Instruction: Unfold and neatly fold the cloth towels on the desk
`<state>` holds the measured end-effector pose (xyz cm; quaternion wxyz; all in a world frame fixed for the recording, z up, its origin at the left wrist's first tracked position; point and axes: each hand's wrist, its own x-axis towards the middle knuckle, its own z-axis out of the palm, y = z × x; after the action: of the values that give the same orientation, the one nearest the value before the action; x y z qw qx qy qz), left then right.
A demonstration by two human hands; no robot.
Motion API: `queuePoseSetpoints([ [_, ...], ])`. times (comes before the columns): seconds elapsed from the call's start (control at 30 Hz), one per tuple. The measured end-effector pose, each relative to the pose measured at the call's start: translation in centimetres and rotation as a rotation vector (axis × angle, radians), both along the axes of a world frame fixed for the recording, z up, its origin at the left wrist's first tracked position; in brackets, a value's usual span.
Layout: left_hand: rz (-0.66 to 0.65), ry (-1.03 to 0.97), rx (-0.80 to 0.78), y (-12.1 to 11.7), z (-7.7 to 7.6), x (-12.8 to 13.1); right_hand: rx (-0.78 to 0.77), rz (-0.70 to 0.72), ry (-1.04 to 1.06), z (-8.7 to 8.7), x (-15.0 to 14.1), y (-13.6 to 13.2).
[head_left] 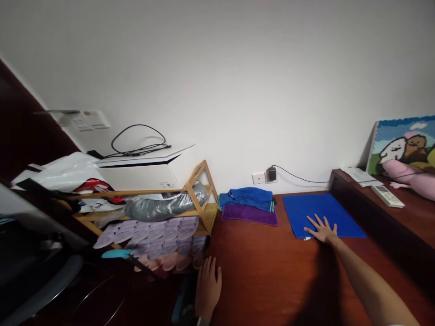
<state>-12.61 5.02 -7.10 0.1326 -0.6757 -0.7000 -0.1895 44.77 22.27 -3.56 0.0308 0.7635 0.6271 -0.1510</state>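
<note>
A blue cloth (pixel 306 208) lies spread flat on the reddish-brown wooden surface (pixel 258 267), close to the wall. My right hand (pixel 322 231) rests on its front edge with fingers spread, beside a small white tag (pixel 307 238). My left hand (pixel 208 285) lies at the left edge of the wood, fingers stretched out and holding nothing. Between the hands, further back, a folded blue towel (pixel 249 198) sits partly over a folded purple towel (pixel 249 215).
Left stands a wooden rack (pixel 204 199) with lilac slippers (pixel 163 231), a white box (pixel 142 174) and a black cable (pixel 136 151). A plugged-in adapter (pixel 272 174) is on the wall. On the raised right ledge are a remote control (pixel 387 196) and a pink plush toy (pixel 411 176).
</note>
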Motion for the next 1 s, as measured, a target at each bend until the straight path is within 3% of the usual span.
queuePoseSetpoints([
  [0.13, 0.012, -0.017, 0.004, -0.4, 0.4, 0.5, -0.052, -0.01, -0.025, 1.3, -0.3, 1.0],
  [0.2, 0.022, -0.031, 0.005, -0.6, 0.5, 0.7, 0.026, 0.026, -0.07, 2.6, -2.2, 0.9],
  [0.27, 0.026, -0.048, 0.005, -0.7, 0.5, 0.8, 0.199, 0.143, -0.085, 4.0, -5.8, 0.4],
  [0.33, 0.029, -0.058, 0.003, -0.7, 0.6, 1.0, 0.323, 0.351, -0.037, 4.9, -10.5, -0.4],
  [0.43, 0.041, -0.061, -0.001, -0.9, 1.0, 1.3, 0.285, 0.589, 0.016, 5.1, -17.5, -1.7],
  [0.53, 0.053, -0.064, -0.008, -1.2, 1.3, 1.6, 0.26, 0.568, -0.007, 4.7, -21.7, -2.5],
  [0.7, 0.066, -0.069, -0.007, -1.3, 1.6, 2.0, 0.281, 0.507, 0.006, 5.2, -23.0, -3.9],
  [0.83, 0.07, -0.079, -0.001, -1.2, 1.8, 2.3, 0.288, 0.533, 0.046, 5.7, -23.9, -8.7],
  [1.0, 0.021, -0.081, 0.049, -1.5, 2.9, 2.4, 0.232, 0.556, 0.189, 3.9, -24.8, -20.4],
])
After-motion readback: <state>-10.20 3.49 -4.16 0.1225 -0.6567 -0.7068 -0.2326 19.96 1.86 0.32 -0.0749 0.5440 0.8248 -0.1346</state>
